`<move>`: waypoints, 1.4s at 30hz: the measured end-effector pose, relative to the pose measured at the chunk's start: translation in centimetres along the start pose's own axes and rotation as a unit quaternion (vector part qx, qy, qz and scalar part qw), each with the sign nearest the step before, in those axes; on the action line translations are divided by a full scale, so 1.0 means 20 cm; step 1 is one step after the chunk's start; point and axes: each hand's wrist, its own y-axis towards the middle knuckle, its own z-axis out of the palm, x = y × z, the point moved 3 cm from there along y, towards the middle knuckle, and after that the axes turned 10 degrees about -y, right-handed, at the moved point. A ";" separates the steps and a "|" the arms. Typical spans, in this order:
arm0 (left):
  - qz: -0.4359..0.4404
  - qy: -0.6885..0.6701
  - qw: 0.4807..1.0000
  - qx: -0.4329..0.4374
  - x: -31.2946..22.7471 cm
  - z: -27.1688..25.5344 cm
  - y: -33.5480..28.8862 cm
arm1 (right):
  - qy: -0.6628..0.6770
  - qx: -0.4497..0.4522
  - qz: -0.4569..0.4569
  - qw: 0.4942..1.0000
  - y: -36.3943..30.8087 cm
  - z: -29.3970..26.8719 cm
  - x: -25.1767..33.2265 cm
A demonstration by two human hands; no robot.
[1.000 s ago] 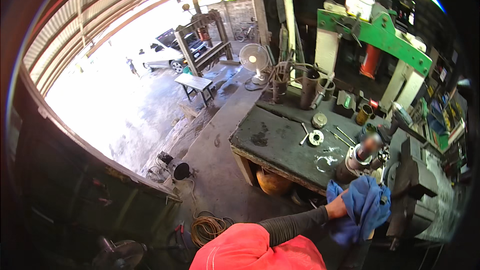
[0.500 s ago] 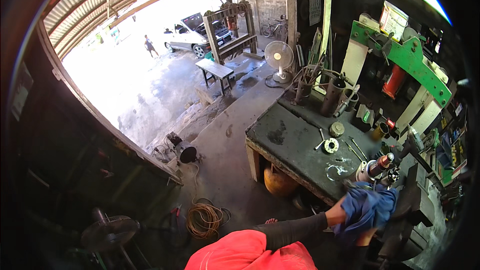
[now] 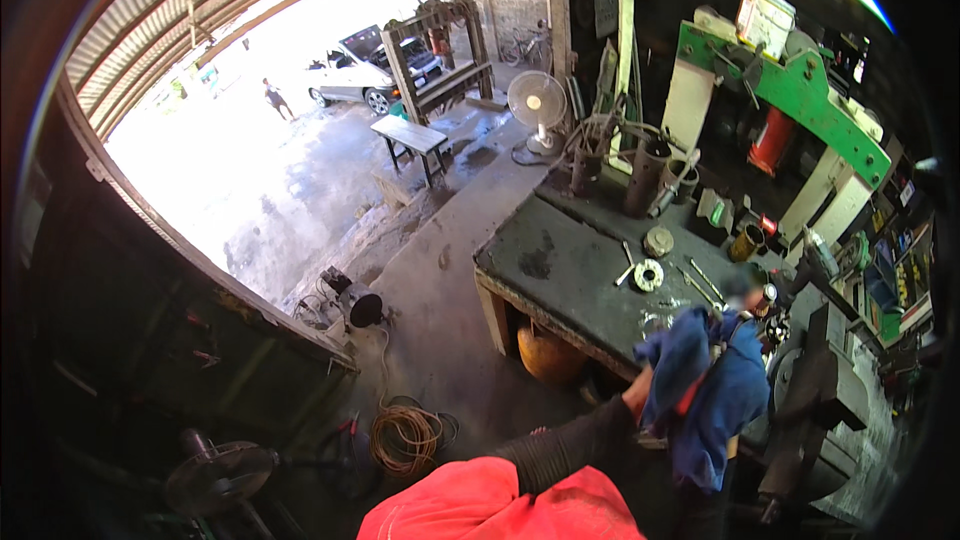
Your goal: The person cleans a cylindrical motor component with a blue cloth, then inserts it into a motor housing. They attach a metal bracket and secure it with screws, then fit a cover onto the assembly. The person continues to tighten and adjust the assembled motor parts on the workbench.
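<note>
A crumpled blue cloth (image 3: 735, 380) is bunched up over the near right part of the workbench. My left hand (image 3: 637, 390) reaches into it from the left and grips it, its fingers buried in the folds. Only a sliver of my right wrist (image 3: 733, 447) shows under the hanging cloth; the fingers of that hand are covered. Just beyond the cloth, a metal part with a round silver end (image 3: 768, 292) sticks out, mostly hidden and blurred. On the bench (image 3: 570, 275) lie a ring-shaped metal part (image 3: 648, 275), a round metal cap (image 3: 658, 241) and a small wrench (image 3: 625, 265).
A dark bench vice (image 3: 830, 380) stands right of the cloth. Metal canisters (image 3: 648, 175) of tools line the bench's back, near a green press frame (image 3: 790, 90). A coiled hose (image 3: 405, 438) lies on the floor. A white fan (image 3: 538, 100) stands beyond the bench.
The blue cloth has risen and shifted left with my hands, spreading open. The upright metal part by the cloth is now largely covered. The whole view has turned slightly.
</note>
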 end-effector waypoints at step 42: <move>-0.087 0.098 0.977 -0.168 -0.30 0.48 0.29 | 0.783 0.072 0.308 0.535 -0.07 -0.01 0.02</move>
